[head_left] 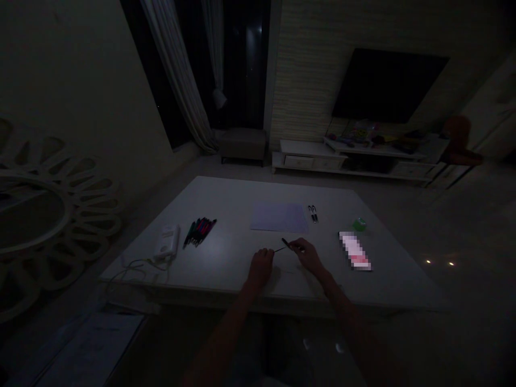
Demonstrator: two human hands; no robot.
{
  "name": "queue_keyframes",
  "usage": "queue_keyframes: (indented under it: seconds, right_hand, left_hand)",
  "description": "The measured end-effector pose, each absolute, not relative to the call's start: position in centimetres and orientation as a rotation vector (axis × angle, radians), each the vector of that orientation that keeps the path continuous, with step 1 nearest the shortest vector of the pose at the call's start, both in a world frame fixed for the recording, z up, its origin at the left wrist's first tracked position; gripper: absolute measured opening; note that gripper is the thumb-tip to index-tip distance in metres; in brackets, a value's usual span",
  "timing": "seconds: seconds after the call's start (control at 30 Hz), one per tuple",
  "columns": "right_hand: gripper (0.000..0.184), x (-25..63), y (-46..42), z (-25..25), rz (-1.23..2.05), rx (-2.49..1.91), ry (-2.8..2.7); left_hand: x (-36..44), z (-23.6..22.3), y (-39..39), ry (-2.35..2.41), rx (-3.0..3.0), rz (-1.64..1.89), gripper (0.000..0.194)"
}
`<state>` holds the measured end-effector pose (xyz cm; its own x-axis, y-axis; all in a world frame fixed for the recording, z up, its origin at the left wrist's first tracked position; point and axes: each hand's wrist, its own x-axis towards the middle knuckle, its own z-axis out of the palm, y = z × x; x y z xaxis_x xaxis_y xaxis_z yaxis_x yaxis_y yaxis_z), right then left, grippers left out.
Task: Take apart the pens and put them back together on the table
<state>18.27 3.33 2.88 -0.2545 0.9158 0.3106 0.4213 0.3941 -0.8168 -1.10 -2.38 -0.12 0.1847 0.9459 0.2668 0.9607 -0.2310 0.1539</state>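
Low over the near part of the white table (234, 201), my left hand (262, 264) is closed on one end of a thin dark rod (279, 249) that looks like a pen refill. My right hand (308, 255) pinches a short dark pen barrel (285, 242), which points up and to the left. The rod's far end reaches close to the right fingertips; whether it touches them I cannot tell. Just beyond both hands lies a sheet of white paper (278, 216). To its right are small black-and-white pen parts (313, 214), laid side by side.
A bundle of coloured pens (200, 231) lies left, beside a white box (166, 242) with cables (139, 263). At right are a lit phone (355, 251) and a small green object (359, 224). Behind stand a TV cabinet (310, 149) and a stool (243, 144). The room is dim.
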Motion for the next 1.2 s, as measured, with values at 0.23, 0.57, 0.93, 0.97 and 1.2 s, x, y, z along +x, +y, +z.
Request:
queue_keyframes:
  seconds: [0.23,0.57,0.93,0.97,1.2]
  right_hand:
    - [0.026,17.5,3.5,2.8,0.797,-1.179,-1.844]
    - [0.025,16.9,3.1,3.5,0.798,-1.153,-1.895]
    - [0.021,17.0,3.0,3.7,0.769,-1.141,-1.877]
    - [0.020,17.0,3.0,3.6,0.772,-1.129,-1.882]
    - [0.016,16.1,2.9,3.7,0.778,-1.096,-1.993]
  left_hand:
    - [-1.2,-0.2,-2.4,-1.907,-2.394,-0.474,0.019]
    - [-1.1,0.0,-2.4,-1.921,-2.394,-0.473,0.018]
    - [-1.1,-0.3,-2.4,-1.924,-2.386,-0.489,0.019]
    - [-1.1,-0.3,-2.4,-1.931,-2.385,-0.483,0.019]
    - [-1.1,-0.5,-2.2,-1.872,-2.433,-0.469,0.018]
